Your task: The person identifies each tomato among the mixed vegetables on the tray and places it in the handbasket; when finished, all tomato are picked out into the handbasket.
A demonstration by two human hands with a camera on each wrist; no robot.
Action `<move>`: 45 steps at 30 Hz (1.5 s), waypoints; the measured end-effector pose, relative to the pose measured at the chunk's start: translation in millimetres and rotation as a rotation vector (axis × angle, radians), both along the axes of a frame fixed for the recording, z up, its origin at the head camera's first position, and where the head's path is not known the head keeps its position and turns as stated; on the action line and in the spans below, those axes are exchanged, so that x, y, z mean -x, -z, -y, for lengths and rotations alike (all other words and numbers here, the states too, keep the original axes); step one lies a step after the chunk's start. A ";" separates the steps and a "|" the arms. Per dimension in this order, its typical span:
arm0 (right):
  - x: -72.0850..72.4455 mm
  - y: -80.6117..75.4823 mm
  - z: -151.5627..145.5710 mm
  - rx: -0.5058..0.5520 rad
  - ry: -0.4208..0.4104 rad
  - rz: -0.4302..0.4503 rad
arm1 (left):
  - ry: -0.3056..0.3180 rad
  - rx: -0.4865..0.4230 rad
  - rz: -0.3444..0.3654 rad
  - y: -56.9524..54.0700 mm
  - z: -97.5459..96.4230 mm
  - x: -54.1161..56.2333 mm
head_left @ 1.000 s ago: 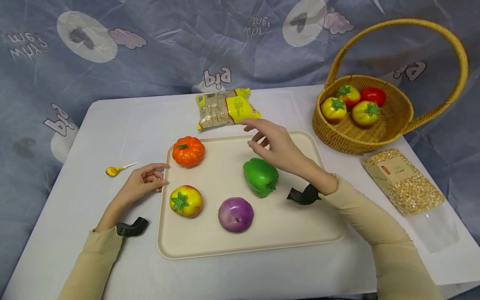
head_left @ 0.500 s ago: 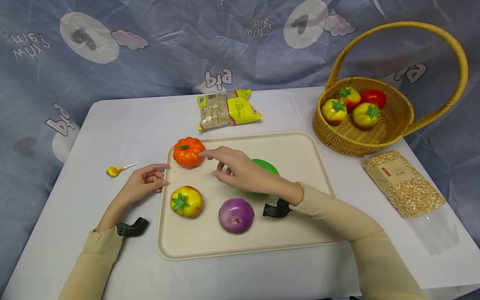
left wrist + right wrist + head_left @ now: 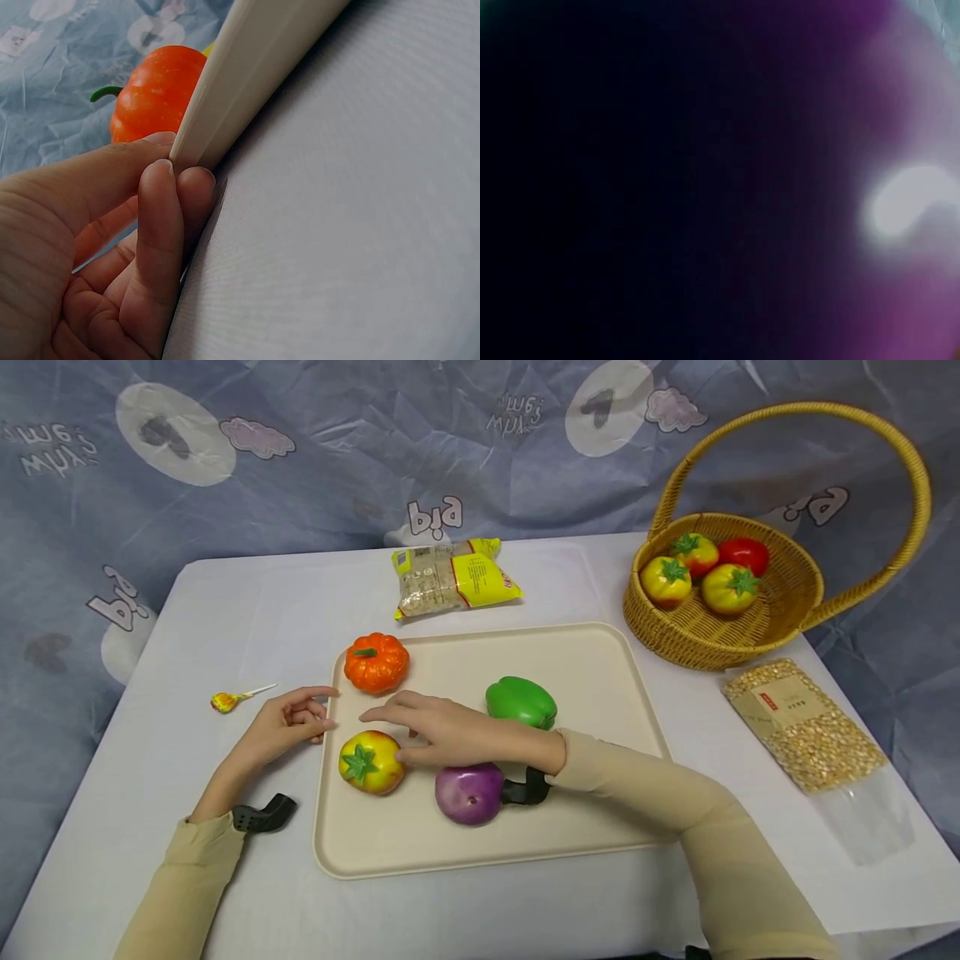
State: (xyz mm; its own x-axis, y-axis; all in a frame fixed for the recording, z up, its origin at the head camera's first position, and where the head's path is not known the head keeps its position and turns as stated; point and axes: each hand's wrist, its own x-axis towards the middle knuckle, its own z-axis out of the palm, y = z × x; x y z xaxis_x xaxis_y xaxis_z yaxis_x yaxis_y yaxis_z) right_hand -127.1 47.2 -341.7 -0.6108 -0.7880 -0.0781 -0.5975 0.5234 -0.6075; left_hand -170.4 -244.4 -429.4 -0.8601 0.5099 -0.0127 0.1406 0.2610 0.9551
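Observation:
My left hand point(image 3: 283, 727) pinches the left rim of the beige tray point(image 3: 495, 858); in the left wrist view the fingertips point(image 3: 156, 176) meet at that rim. My right hand point(image 3: 442, 731) reaches over the tray with its fingers extended. Its thumb is at the right side of a yellow-red toy tomato point(image 3: 372, 763) with a green star-shaped top, and the index finger is above it. An orange pumpkin point(image 3: 377, 663) sits behind. Under the right wrist are a purple round eggplant point(image 3: 469, 795) and a green bell pepper point(image 3: 521, 700), each partly covered. Dark purple blur fills the right wrist view.
A wicker basket point(image 3: 675, 643) with a tall handle holds several toy tomatoes at the back right. Nearby lies a bag of corn kernels point(image 3: 810, 727). A yellow-and-clear food packet point(image 3: 453, 578) lies behind the tray, and a lollipop point(image 3: 227, 702) at the left.
My right hand has swept left and toward me, from above the green pepper, past the pumpkin, to the yellow-red tomato. The left hand stays at the tray rim.

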 end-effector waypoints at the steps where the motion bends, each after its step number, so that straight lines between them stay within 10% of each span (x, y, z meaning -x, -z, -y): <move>1: 0.4 0.9 1.1 -0.012 -0.015 0.007 | 0.000 -0.001 0.000 0.0 0.0 0.1; 18: 1.6 13.4 21.4 -0.045 -0.095 0.120 | -0.011 0.025 -0.019 -3.0 1.1 -0.5; 31: -4.0 10.4 24.4 -0.069 -0.018 0.028 | -0.010 0.023 -0.012 -3.2 0.1 -1.2; 45: -6.2 -9.4 -4.1 0.199 0.113 -0.028 | -0.012 0.034 -0.016 -2.5 -0.1 -0.8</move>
State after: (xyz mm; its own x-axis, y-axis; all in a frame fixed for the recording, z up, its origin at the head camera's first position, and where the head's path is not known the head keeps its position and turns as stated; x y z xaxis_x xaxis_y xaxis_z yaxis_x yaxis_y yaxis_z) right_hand -120.9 51.3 -332.4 -0.6961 -0.7122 0.0903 -0.5597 0.4596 -0.6895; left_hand -169.7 -244.3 -426.9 -0.8664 0.4991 -0.0160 0.1527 0.2954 0.9431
